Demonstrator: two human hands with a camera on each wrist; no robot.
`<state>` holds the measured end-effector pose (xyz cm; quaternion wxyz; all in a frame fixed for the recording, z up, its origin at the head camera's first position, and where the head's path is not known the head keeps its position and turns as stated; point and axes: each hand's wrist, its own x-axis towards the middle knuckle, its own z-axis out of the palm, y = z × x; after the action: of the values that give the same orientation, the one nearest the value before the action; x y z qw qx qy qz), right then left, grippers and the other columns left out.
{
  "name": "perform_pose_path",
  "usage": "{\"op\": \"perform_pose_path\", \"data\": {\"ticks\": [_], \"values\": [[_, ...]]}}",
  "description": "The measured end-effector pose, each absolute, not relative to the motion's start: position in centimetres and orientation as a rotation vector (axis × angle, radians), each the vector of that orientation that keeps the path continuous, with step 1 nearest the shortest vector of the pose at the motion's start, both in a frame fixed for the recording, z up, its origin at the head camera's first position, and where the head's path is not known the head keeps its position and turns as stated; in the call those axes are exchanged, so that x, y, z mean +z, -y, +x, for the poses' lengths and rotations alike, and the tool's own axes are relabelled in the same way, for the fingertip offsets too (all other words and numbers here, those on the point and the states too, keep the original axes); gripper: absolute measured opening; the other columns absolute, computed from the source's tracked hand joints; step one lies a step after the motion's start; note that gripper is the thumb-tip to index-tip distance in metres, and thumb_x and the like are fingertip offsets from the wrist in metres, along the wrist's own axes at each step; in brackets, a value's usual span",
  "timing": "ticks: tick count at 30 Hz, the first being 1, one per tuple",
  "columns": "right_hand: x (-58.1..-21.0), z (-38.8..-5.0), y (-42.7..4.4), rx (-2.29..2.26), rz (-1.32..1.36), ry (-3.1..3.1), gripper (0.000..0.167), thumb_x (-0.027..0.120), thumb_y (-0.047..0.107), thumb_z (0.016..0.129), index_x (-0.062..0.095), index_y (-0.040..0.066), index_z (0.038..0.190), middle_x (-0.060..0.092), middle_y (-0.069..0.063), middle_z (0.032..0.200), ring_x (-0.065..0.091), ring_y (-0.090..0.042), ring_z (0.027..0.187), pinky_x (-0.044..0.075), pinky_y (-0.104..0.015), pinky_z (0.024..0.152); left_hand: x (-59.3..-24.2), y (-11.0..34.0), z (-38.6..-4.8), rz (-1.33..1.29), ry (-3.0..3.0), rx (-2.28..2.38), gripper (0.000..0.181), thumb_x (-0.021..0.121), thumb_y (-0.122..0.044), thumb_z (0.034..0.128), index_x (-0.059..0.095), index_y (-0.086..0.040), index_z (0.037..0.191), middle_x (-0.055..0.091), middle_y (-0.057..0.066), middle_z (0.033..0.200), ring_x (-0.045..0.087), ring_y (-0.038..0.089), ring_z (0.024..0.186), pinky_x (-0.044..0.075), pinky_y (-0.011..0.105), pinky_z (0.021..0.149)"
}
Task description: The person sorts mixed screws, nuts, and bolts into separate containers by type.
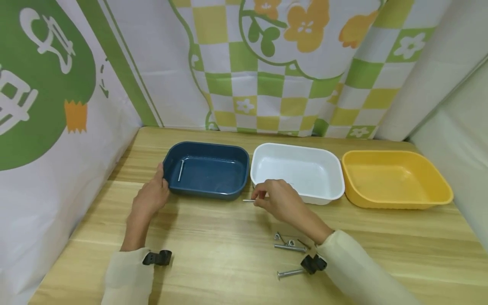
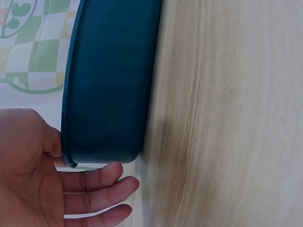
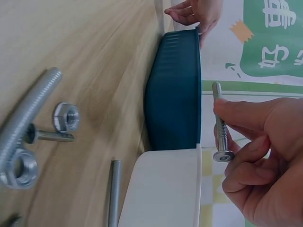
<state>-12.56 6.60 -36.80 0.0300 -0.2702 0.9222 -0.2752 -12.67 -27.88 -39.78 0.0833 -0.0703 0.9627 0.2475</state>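
A silver bolt (image 3: 221, 125) with a round flat head is pinched between thumb and fingers of my right hand (image 3: 270, 156). In the head view the right hand (image 1: 278, 199) is above the table before the white bin (image 1: 318, 199), the bolt's shaft (image 1: 248, 201) pointing left. My left hand (image 1: 150, 197) touches the left end of the dark blue bin (image 1: 207, 194), where one bolt (image 1: 181, 170) lies inside. From the left wrist view, the left hand's (image 2: 61, 184) lower fingers stretch beside the blue bin's end (image 2: 109, 94), the thumb at its rim.
At the right stands a yellow bin (image 1: 400, 203). Nuts (image 1: 291, 243), thin screws and a long bolt (image 1: 289, 248) lie under the right forearm, with another bolt (image 1: 290, 273) closer to the front. A patterned curtain (image 1: 267, 93) hangs behind the table.
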Motion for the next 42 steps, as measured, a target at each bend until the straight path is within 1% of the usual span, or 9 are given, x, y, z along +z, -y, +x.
{"op": "perform_pose_path", "data": {"ticks": [7, 13, 18, 23, 29, 34, 42], "values": [[-36.9, -13.8, -4.9, -0.888, -0.825, -2.875, 0.005, 0.079, 0.012, 0.085, 0.077, 0.017, 0.086, 0.063, 0.011, 0.075, 0.058, -0.013, 0.073, 0.047, -0.034, 0.063, -39.8, 27.9, -12.7, -0.216, -2.889, 0.724, 0.061, 0.018, -0.022, 0.1050, 0.001, -0.003, 0.160, 0.043, 0.040, 0.139, 0.051, 0.059, 0.114, 0.042, 0.067, 0.086], [-36.8, -14.8, -3.5, -0.910, -0.832, -2.904, 0.005, 0.081, 0.013, 0.085, 0.077, 0.016, 0.086, 0.063, 0.009, 0.074, 0.059, -0.013, 0.073, 0.048, -0.034, 0.063, -39.9, 27.9, -12.9, -0.226, -2.880, 0.719, 0.061, 0.019, -0.022, 0.1050, 0.000, -0.005, 0.160, 0.044, 0.040, 0.137, 0.055, 0.057, 0.108, 0.044, 0.066, 0.080], [-36.9, -15.4, -2.6, -0.890, -0.808, -2.935, 0.005, 0.082, 0.014, 0.084, 0.077, 0.016, 0.086, 0.062, 0.007, 0.073, 0.058, -0.013, 0.070, 0.048, -0.033, 0.061, -40.0, 27.9, -13.0, -0.240, -2.876, 0.715, 0.061, 0.019, -0.023, 0.1051, 0.000, -0.006, 0.161, 0.043, 0.039, 0.139, 0.052, 0.058, 0.113, 0.043, 0.067, 0.083], [-37.0, -15.8, -1.7, -0.860, -0.802, -2.924, 0.005, 0.081, 0.014, 0.085, 0.077, 0.017, 0.087, 0.063, 0.006, 0.076, 0.059, -0.013, 0.072, 0.048, -0.033, 0.062, -40.0, 27.8, -13.0, -0.249, -2.884, 0.699, 0.061, 0.020, -0.021, 0.1050, 0.002, -0.005, 0.160, 0.046, 0.040, 0.135, 0.054, 0.058, 0.110, 0.044, 0.067, 0.081], [-36.9, -16.2, -0.4, -0.810, -0.817, -2.909, 0.005, 0.081, 0.016, 0.086, 0.077, 0.018, 0.089, 0.064, 0.007, 0.077, 0.059, -0.014, 0.072, 0.048, -0.032, 0.059, -40.0, 27.8, -12.9, -0.256, -2.887, 0.691, 0.060, 0.020, -0.021, 0.1051, 0.003, -0.005, 0.160, 0.047, 0.042, 0.133, 0.055, 0.058, 0.109, 0.044, 0.067, 0.080], [-37.2, -16.3, 0.7, -0.793, -0.840, -2.881, 0.005, 0.080, 0.017, 0.086, 0.078, 0.018, 0.090, 0.063, 0.008, 0.075, 0.058, -0.012, 0.070, 0.047, -0.030, 0.057, -40.1, 27.8, -12.8, -0.246, -2.886, 0.695, 0.061, 0.020, -0.022, 0.1051, 0.002, -0.005, 0.161, 0.047, 0.041, 0.134, 0.055, 0.058, 0.110, 0.045, 0.067, 0.080], [-37.6, -16.7, 1.7, -0.760, -0.864, -2.849, 0.004, 0.079, 0.015, 0.088, 0.077, 0.016, 0.091, 0.062, 0.008, 0.072, 0.058, -0.012, 0.070, 0.047, -0.030, 0.058, -40.1, 27.9, -12.9, -0.258, -2.893, 0.691, 0.061, 0.022, -0.022, 0.1052, 0.002, -0.006, 0.161, 0.047, 0.041, 0.134, 0.054, 0.058, 0.110, 0.044, 0.067, 0.081]]}}
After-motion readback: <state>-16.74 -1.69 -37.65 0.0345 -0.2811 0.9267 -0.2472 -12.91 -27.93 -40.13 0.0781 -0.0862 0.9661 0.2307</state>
